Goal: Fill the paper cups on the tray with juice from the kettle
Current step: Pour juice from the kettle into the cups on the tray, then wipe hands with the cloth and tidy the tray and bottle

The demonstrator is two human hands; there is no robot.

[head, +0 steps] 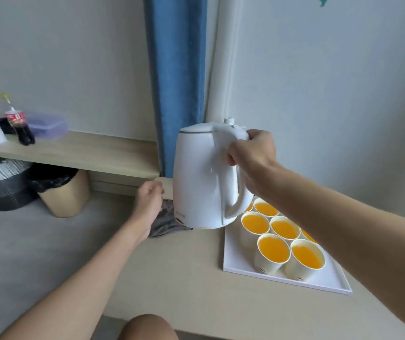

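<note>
Soft, even daylight fills the room with faint shadows and no glare. Wide-angle bending warps the edges, and everything looks slightly soft.

Bare table point(172, 278) left of and in front of the tray point(243, 266) lies open, while the raised kettle point(203, 177) hides the tray's far-left corner, the right forearm point(343, 217) crosses above its right side, the cups point(273, 249) stand packed rim to rim, and a grey cloth point(169, 223) lies beside the kettle.
</note>
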